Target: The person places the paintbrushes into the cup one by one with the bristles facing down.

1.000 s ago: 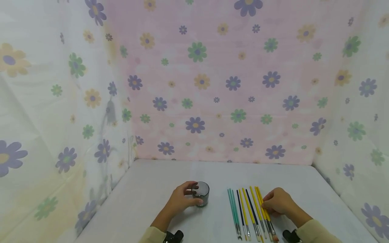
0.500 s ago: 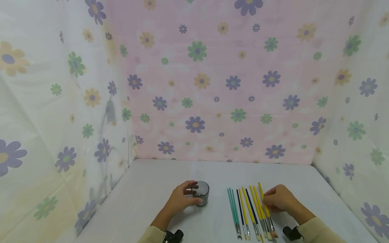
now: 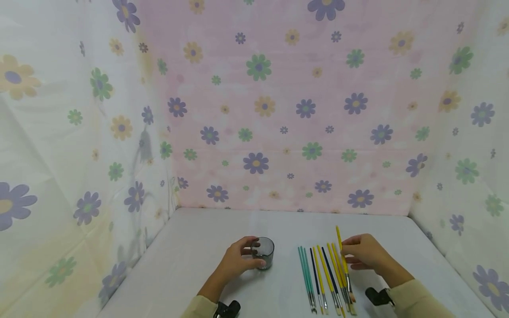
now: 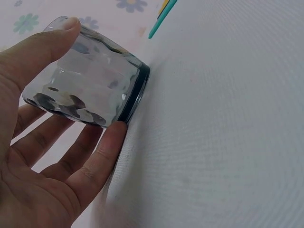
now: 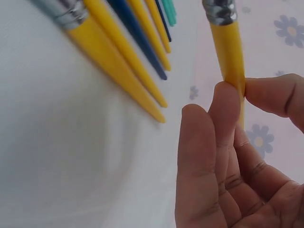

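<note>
The right hand [image 3: 366, 253] pinched a yellow-handled paintbrush [image 5: 229, 52], seemingly the picking-up step; at its nine o'clock, the half-curled left hand [image 3: 234, 263] held a glass tumbler [image 3: 267, 252]. The next move probably needed a steady pinch.

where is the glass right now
In the head view, the glass sits low near the middle, on the white table, gripped by the left hand and left of the teal brushes.
</note>
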The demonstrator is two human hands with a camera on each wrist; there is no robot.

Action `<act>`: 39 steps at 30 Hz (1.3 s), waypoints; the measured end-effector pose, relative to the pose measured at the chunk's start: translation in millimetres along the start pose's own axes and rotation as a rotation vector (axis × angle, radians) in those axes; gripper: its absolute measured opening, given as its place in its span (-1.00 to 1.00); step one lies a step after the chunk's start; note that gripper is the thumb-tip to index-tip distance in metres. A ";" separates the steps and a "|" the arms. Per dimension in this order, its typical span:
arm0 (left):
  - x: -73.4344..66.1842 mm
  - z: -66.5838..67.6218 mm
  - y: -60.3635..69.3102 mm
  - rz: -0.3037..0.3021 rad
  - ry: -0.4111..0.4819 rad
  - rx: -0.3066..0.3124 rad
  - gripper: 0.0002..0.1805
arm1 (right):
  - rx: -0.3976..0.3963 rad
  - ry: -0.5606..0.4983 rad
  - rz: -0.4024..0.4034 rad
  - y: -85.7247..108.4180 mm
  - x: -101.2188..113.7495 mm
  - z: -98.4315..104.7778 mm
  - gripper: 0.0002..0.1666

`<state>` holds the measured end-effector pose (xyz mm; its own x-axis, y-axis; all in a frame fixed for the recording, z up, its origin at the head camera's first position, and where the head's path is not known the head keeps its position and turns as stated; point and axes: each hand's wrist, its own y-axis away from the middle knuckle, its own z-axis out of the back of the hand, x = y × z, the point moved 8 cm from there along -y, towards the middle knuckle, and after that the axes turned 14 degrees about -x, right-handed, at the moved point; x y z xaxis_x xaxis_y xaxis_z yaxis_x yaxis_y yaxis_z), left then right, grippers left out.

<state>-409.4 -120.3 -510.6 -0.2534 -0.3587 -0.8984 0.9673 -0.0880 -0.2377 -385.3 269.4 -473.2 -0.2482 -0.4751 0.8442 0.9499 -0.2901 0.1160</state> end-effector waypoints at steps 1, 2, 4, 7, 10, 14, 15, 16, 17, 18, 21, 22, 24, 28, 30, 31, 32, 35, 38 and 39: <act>-0.2 -0.2 -0.2 0.001 -0.001 0.000 -0.18 | 0.002 -0.015 0.003 0.8 2.3 -0.1 -0.39; -0.3 -0.2 -0.4 0.002 -0.003 -0.001 -0.18 | 0.003 -0.029 0.003 1.2 4.1 -0.2 -0.37; -1.0 -0.4 -0.6 0.003 -0.005 -0.001 -0.18 | 0.009 -0.066 0.000 1.6 7.0 -1.2 -0.36; -1.9 -0.5 -0.7 0.003 -0.008 -0.002 -0.18 | 0.024 -0.124 -0.013 0.4 9.1 -3.8 -0.34; -2.1 -1.0 -0.9 0.002 -0.008 0.000 -0.18 | 0.032 -0.175 -0.031 -0.9 11.3 -5.6 -0.35; -2.4 -1.5 -1.7 -0.003 0.000 0.000 -0.17 | 0.030 -0.217 -0.032 -1.1 17.8 -5.8 -0.36; -2.7 -1.6 -1.8 -0.005 0.001 0.000 -0.17 | 0.029 -0.228 -0.027 -1.0 20.0 -5.7 -0.35; -2.9 -1.7 -2.0 -0.007 0.003 0.000 -0.16 | 0.030 -0.240 -0.024 -0.7 22.0 -5.8 -0.35; -3.2 -1.8 -2.0 -0.008 0.003 0.000 -0.16 | 0.033 -0.252 -0.020 -0.4 24.2 -6.1 -0.34; -3.5 -1.8 -2.0 -0.008 0.002 0.001 -0.16 | 0.035 -0.266 -0.017 -0.1 26.3 -6.4 -0.34; -4.5 -1.8 -2.0 -0.009 -0.003 0.002 -0.16 | 0.040 -0.297 -0.002 0.5 32.4 -7.8 -0.33; -5.0 -1.7 -1.9 -0.008 -0.004 0.001 -0.16 | 0.038 -0.305 0.002 0.9 34.6 -8.4 -0.33; -6.0 -1.6 -1.8 -0.006 -0.006 0.002 -0.16 | 0.040 -0.325 0.017 1.5 39.8 -9.7 -0.34; -6.9 -1.8 -1.4 0.009 -0.003 0.005 -0.18 | 0.039 -0.367 0.053 3.4 52.2 -14.3 -0.37; -6.8 -2.6 -1.0 0.019 0.011 0.012 -0.20 | 0.036 -0.386 0.074 4.2 58.8 -16.8 -0.40; -6.9 -2.9 -0.7 0.022 0.018 0.016 -0.21 | 0.034 -0.390 0.090 4.8 62.3 -18.1 -0.40; -6.8 -3.3 -0.5 0.024 0.024 0.019 -0.22 | 0.029 -0.396 0.105 5.1 65.5 -19.1 -0.40; -6.5 -4.0 0.5 0.026 0.049 0.030 -0.22 | 0.014 -0.408 0.152 7.4 74.6 -21.7 -0.40; -5.1 -4.2 2.8 0.034 0.088 0.043 -0.23 | -0.003 -0.430 0.191 11.0 82.3 -24.5 -0.39; -4.4 -4.1 3.8 0.041 0.102 0.048 -0.24 | -0.007 -0.437 0.202 12.7 85.0 -25.8 -0.40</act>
<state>-404.6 -115.2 -509.0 -0.2110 -0.2666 -0.9404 0.9754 -0.1207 -0.1847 -399.2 204.0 -413.5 0.0454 -0.1294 0.9906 0.9693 -0.2343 -0.0750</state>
